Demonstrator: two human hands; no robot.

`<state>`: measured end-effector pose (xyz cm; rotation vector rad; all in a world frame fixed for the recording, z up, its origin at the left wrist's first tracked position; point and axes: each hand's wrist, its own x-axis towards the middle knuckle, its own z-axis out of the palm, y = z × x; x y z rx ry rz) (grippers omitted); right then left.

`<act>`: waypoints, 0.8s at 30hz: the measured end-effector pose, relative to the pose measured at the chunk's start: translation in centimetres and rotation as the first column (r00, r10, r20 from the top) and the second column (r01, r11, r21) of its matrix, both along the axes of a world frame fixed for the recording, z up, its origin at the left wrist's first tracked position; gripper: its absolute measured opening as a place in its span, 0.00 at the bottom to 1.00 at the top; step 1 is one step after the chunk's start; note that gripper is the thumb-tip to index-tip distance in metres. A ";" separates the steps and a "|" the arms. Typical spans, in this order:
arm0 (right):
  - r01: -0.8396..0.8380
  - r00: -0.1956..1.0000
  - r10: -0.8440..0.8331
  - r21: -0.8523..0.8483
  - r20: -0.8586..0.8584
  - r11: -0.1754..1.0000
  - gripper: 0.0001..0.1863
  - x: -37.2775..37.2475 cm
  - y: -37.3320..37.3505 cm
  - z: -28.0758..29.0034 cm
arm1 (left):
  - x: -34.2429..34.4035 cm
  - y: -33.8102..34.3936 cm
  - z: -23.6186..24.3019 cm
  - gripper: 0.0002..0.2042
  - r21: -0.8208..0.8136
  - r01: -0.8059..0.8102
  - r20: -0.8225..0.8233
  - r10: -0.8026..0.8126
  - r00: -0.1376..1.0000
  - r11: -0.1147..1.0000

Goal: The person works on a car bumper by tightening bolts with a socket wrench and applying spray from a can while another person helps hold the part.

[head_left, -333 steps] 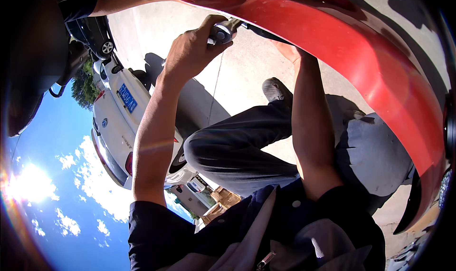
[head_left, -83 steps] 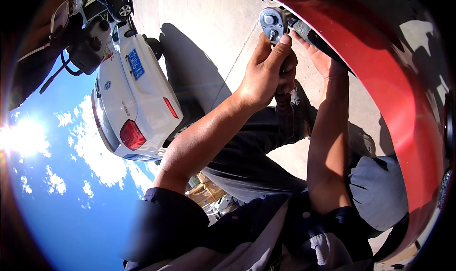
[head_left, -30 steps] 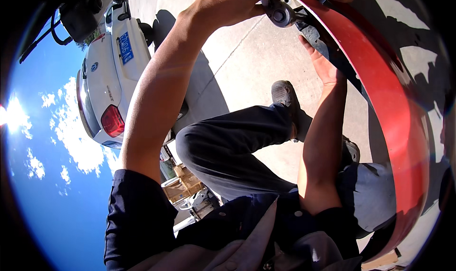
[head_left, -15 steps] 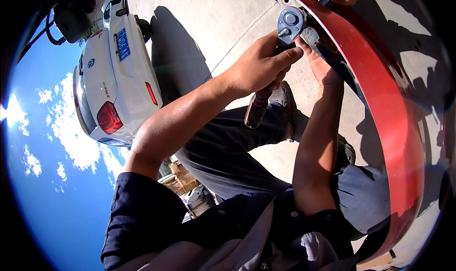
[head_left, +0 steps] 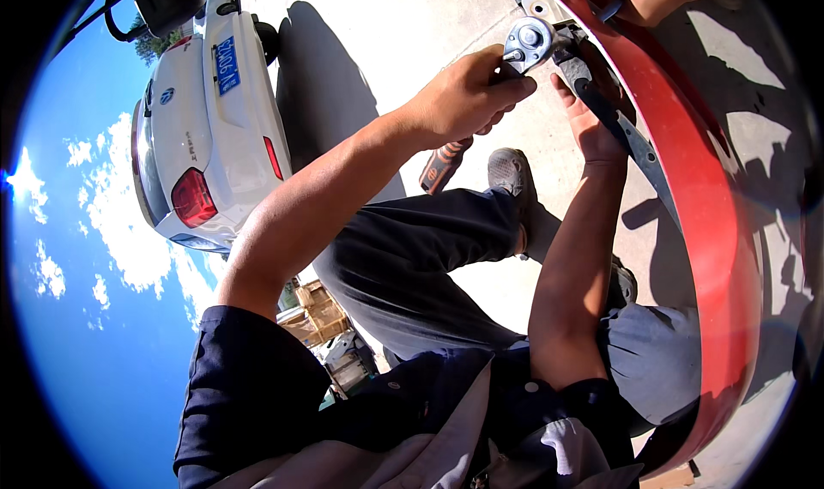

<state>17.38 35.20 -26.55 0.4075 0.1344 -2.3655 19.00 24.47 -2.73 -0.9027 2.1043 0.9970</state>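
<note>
Since half a second earlier, left hand (head_left: 463, 99) has shifted slightly rightward along the ratchet wrench (head_left: 481, 103); wrench: round chrome head (head_left: 528, 41), orange-and-black grip protruding below the fist; left hand curled tight around its handle; right hand (head_left: 592, 111), fingers loosely bent, presses a grey metal bracket (head_left: 614, 116) against the red panel (head_left: 704, 197); wrench head lies just above both hands, touching the bracket.

A single head-worn fisheye view, tilted so sky and a white car (head_left: 202, 137) curve along its left, looks close along both forearms toward a red panel (head_left: 712, 232) arcing down its right.
</note>
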 end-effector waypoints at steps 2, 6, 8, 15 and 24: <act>-0.027 1.000 0.027 0.007 0.016 1.000 0.36 0.4 -0.5 1.3 | 2.9 4.5 -1.8 0.10 0.377 -0.451 -0.065 0.509 0.859 0.809; -0.012 1.000 0.012 0.000 0.021 1.000 0.37 -0.1 0.3 1.9 | 0.6 5.3 -1.4 0.11 0.397 -0.360 -0.083 0.424 0.902 0.844; -0.047 0.998 0.048 0.020 -0.031 0.999 0.35 0.1 0.4 0.5 | -0.6 3.0 -0.3 0.12 0.016 0.098 -0.048 -0.097 0.994 0.995; -0.008 1.000 0.007 -0.155 -0.004 0.988 0.33 0.6 -0.4 0.0 | -6.4 -6.5 0.8 0.11 -0.719 0.694 0.080 -0.986 0.146 0.044; -0.023 0.999 0.027 -0.087 0.047 0.996 0.30 0.2 0.0 -0.8 | 0.8 2.1 -0.6 0.15 0.161 -0.246 0.017 0.246 0.969 0.956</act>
